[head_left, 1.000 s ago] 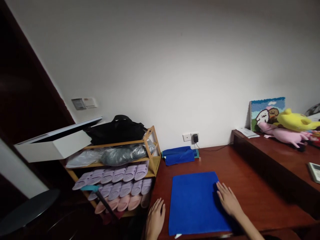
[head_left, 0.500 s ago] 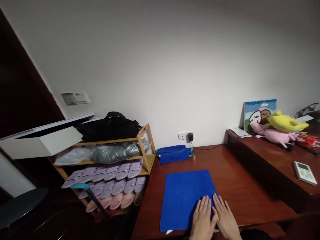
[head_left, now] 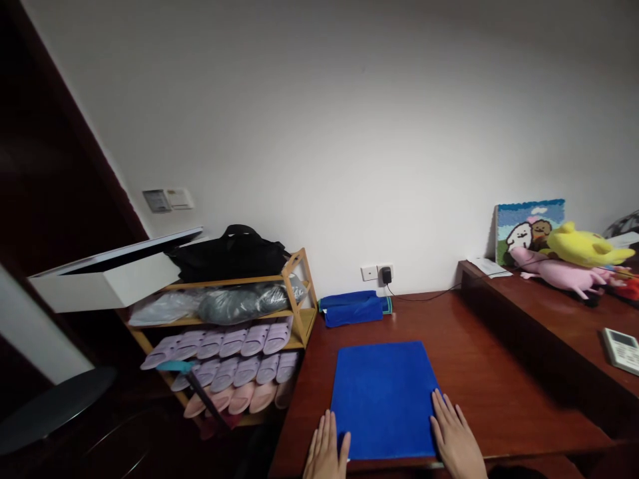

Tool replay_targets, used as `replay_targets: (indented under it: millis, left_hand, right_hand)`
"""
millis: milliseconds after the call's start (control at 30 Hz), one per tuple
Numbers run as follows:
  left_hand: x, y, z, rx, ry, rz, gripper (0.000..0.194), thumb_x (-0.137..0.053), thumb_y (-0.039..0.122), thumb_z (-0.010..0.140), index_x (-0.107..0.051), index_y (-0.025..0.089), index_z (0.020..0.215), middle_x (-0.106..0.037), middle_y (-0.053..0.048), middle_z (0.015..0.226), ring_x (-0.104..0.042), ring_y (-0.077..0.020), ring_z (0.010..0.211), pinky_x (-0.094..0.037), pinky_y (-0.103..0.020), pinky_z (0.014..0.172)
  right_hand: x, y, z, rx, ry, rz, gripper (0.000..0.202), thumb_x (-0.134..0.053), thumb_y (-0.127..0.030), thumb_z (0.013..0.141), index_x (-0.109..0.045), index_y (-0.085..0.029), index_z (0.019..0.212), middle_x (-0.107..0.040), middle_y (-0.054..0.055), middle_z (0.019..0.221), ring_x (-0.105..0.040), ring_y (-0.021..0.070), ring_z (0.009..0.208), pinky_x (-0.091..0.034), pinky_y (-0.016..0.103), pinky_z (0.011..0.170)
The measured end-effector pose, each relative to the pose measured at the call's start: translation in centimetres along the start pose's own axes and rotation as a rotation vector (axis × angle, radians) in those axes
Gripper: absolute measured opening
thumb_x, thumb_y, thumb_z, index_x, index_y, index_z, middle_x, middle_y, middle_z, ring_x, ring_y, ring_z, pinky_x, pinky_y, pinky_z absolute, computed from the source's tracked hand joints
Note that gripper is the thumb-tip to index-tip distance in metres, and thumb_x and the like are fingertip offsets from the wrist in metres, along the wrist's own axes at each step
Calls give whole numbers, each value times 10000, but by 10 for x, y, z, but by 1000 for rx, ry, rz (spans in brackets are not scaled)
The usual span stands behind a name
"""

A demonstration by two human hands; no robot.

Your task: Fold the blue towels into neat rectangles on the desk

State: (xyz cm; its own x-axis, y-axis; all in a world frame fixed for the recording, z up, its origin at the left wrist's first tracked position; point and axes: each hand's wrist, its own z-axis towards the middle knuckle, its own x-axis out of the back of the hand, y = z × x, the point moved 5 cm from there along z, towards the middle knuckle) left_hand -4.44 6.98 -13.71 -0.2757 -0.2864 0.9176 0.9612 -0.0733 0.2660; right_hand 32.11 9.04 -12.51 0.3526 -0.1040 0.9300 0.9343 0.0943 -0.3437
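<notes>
Apparently, edge steadying is in hand: the left hand (head_left: pixel 326 452) and right hand (head_left: pixel 456 442) rest palm-down, thumbs apart, at the left and right near edges of 1 blue cloth (head_left: pixel 383 399), flat on the table (head_left: pixel 504 379). Lifting either edge would require a fingertip pinch.

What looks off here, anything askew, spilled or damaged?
The white box on the rack looks odd: it juts well past the rack's left end, so it may be poorly supported. The blue cloth between the hands lies flat. I see no spill or damage.
</notes>
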Motion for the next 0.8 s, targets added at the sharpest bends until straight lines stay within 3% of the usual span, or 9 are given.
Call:
replay_targets:
  millis: [133, 267, 333, 433, 533, 633, 700, 800]
  left_hand:
    - [0, -19, -12, -16, -13, -3, 642, -413, 539, 1019, -404, 310, 1619, -444, 0, 1634, -428, -297, 1508, -418, -528, 1247]
    - [3, -1, -10, -5, 8, -6, 663, -390, 560, 1024, -401, 276, 1623, -446, -42, 1634, -418, -323, 1514, -421, -570, 1241]
    - [8, 30, -2, -38, 20, -28, 654, -352, 537, 1048, -355, 259, 1640, -406, -43, 1658, -388, -312, 1534, -406, -566, 1253]
    - [7, 106, 8, -238, -47, -100, 617, -344, 509, 1073, -321, 289, 1649, -389, -14, 1672, -392, -278, 1539, -411, -507, 1263]
    - [-7, 184, 10, -475, -98, -171, 644, -402, 520, 1066, -278, 308, 1661, -366, -3, 1684, -399, -255, 1539, -403, -453, 1272]
    - [-28, 227, 7, -561, -80, -191, 644, -407, 522, 1065, -304, 278, 1653, -410, -22, 1661, -444, -256, 1513, -418, -449, 1257]
    - [-40, 229, 7, -544, -48, -165, 639, -416, 538, 1059, -360, 261, 1633, -441, -30, 1640, -476, -262, 1491, -445, -449, 1236]
    - [-45, 196, 8, -464, -1, -103, 663, -455, 582, 1036, -419, 249, 1608, -437, -33, 1637, -483, -270, 1485, -472, -444, 1217]
  right_hand:
    - [0, 3, -7, -14, 48, -7, 692, -226, -499, 1029, -433, -173, 1603, -360, 36, 1671, -301, 293, 1572, -252, 551, 1304]
    - [-8, 12, -24, -8, 86, 7, 666, -211, -510, 1037, -450, -240, 1598, -340, 2, 1674, -315, 282, 1564, -309, 540, 1282]
    - [-13, 14, -31, 22, 69, 3, 656, -219, -495, 1040, -474, -230, 1583, -340, 11, 1669, -326, 279, 1558, -334, 522, 1272]
    - [-18, 17, -37, 41, 86, -7, 644, -252, -484, 1044, -481, -203, 1576, -348, 31, 1663, -338, 289, 1554, -344, 519, 1267]
    - [-23, 23, -37, 71, 172, -6, 621, -294, -491, 1048, -509, -213, 1561, -412, 44, 1641, -413, 300, 1520, -395, 502, 1238]
    - [-33, 31, -35, 145, 280, -40, 579, -347, -491, 1050, -572, -230, 1515, -508, 54, 1588, -514, 296, 1453, -472, 469, 1174]
    - [-39, 35, -33, 191, 348, -74, 556, -364, -482, 1052, -601, -233, 1490, -551, 57, 1555, -562, 286, 1412, -510, 447, 1131]
    - [-43, 38, -32, 207, 393, -98, 556, -349, -473, 1057, -608, -229, 1484, -564, 61, 1542, -582, 282, 1393, -537, 439, 1096]
